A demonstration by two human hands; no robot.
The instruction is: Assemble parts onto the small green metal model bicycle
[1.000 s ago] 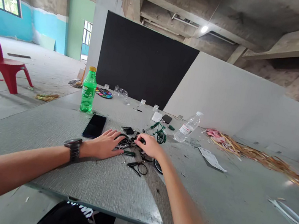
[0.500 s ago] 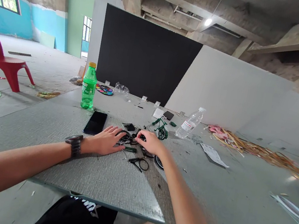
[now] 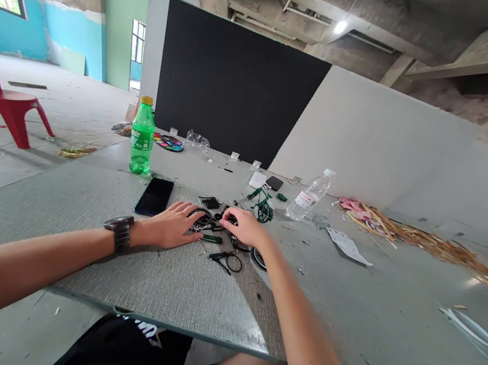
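Note:
My left hand [image 3: 171,225] lies flat on the table, fingers stretched out and apart. Its fingertips are beside a small black toy wheel [image 3: 204,219] and a dark green strip [image 3: 212,239]. My right hand [image 3: 243,226] reaches down into a cluster of small black parts, thumb and fingers pinched together; what they hold, if anything, is hidden. A second black wheel [image 3: 259,259] shows partly behind my right wrist. Nearer to me lie thin black parts with a loop [image 3: 226,260]. Just past my right hand stands a green miniature bicycle frame [image 3: 263,201] with one wheel on it.
A phone [image 3: 154,197] and a green bottle [image 3: 142,138] stand to the left. Behind are a paint palette [image 3: 168,143] and a white square item [image 3: 257,180]. At right are a clear bottle [image 3: 311,195], a paper sheet [image 3: 348,247] and wood strips [image 3: 431,246].
The whole view has shifted slightly, with things sitting a little higher and further left. Both hands keep nearly the same place among the parts.

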